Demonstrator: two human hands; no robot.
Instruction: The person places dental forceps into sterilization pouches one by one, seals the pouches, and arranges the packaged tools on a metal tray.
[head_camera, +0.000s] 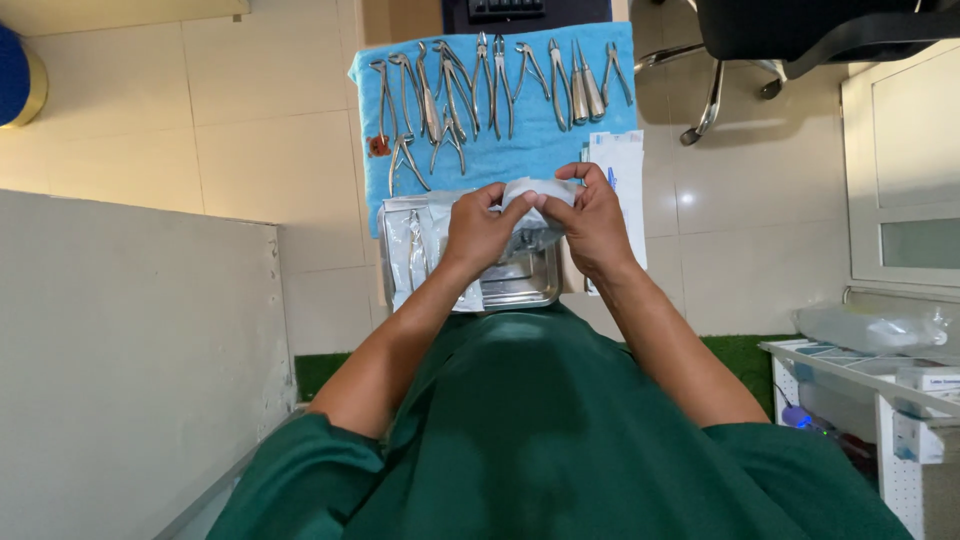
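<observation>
My left hand (478, 228) and my right hand (592, 222) both pinch the top edge of a clear-and-white sterilization pouch (532, 197), held upright above a shiny steel tray (527, 290). The fingertips of the two hands nearly meet at the pouch's upper rim. More sealed pouches (415, 250) holding metal instruments lie over the tray's left side. Beyond the hands, a blue cloth (540, 150) carries a row of several steel dental forceps (448, 90).
A white paper pouch (622, 160) lies at the cloth's right edge. A black wheeled chair (790, 40) stands at top right, a white cabinet (905, 160) at far right, a white cart with plastic boxes (870, 360) at lower right, and a grey panel (130, 340) on the left.
</observation>
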